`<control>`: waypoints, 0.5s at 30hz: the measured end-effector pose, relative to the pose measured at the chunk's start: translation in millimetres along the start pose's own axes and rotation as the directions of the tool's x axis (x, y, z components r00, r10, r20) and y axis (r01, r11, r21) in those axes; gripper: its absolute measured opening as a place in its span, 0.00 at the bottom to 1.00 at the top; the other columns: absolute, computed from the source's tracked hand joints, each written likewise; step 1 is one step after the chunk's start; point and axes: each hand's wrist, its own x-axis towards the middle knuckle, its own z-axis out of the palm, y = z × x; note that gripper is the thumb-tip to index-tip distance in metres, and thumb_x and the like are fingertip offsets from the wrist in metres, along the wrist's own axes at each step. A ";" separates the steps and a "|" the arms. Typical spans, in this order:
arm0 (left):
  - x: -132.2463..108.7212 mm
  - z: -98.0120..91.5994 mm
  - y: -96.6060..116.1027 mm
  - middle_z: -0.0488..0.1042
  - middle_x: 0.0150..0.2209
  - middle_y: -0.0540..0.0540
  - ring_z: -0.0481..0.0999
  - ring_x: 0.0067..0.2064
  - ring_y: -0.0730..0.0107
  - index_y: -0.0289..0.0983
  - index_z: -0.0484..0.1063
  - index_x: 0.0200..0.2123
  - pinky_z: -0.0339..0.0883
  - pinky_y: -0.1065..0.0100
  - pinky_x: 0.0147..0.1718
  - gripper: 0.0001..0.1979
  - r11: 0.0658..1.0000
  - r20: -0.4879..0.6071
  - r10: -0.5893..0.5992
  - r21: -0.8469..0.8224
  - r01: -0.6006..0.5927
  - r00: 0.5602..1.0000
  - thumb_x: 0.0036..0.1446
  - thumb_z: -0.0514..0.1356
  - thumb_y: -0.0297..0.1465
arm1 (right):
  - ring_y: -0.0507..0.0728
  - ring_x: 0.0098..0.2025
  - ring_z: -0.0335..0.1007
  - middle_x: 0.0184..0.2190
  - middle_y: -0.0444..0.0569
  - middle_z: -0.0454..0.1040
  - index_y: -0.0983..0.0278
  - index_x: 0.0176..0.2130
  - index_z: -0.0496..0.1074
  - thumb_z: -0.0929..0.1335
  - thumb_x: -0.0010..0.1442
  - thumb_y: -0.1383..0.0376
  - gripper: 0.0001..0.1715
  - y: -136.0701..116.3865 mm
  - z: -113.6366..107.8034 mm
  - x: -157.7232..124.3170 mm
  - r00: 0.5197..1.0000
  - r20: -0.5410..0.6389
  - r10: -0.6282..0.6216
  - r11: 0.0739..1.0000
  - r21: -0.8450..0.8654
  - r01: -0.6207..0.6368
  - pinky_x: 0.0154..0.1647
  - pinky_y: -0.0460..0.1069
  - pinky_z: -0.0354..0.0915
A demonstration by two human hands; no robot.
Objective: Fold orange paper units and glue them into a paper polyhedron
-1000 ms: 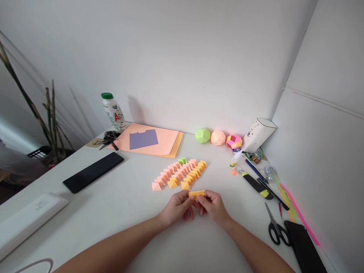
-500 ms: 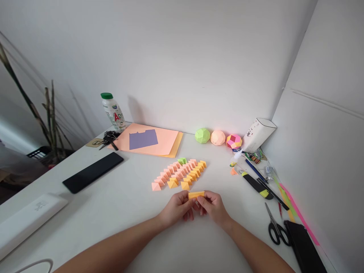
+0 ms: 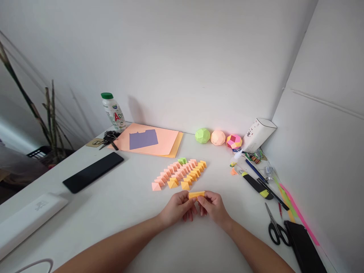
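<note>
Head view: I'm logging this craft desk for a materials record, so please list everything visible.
paper strip: one, orange-yellow, pinched between both hands
folded units: many, peach, yellow, some green, rows beyond the hands
paper balls: three, green, peach, pink-yellow, by the wall
paper sheets: stack, peach over yellow, purple piece on top, rear centre
bottle: one, white, green cap, rear left
keys: bunch, dark, beside bottle
phone: one, black, left
white device: one, near left edge
carton: one, white, tilted, rear right
knife: one, black-yellow, right
scissors: one pair, black, near right
black case: one, right corner
table: one, white
left hand: one, on strip's left end
right hand: one, on strip's right end
</note>
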 end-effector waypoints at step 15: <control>-4.8 3.3 -1.3 0.72 0.22 0.52 0.69 0.19 0.74 0.38 0.59 0.27 0.58 0.72 0.17 0.16 0.997 0.004 0.061 0.054 -0.061 0.998 0.55 0.54 0.45 | 0.49 0.21 0.62 0.19 0.41 0.68 0.66 0.28 0.67 0.67 0.52 0.67 0.04 -3.3 1.9 -0.3 0.994 0.097 0.055 0.997 0.048 -0.060 0.22 0.45 0.61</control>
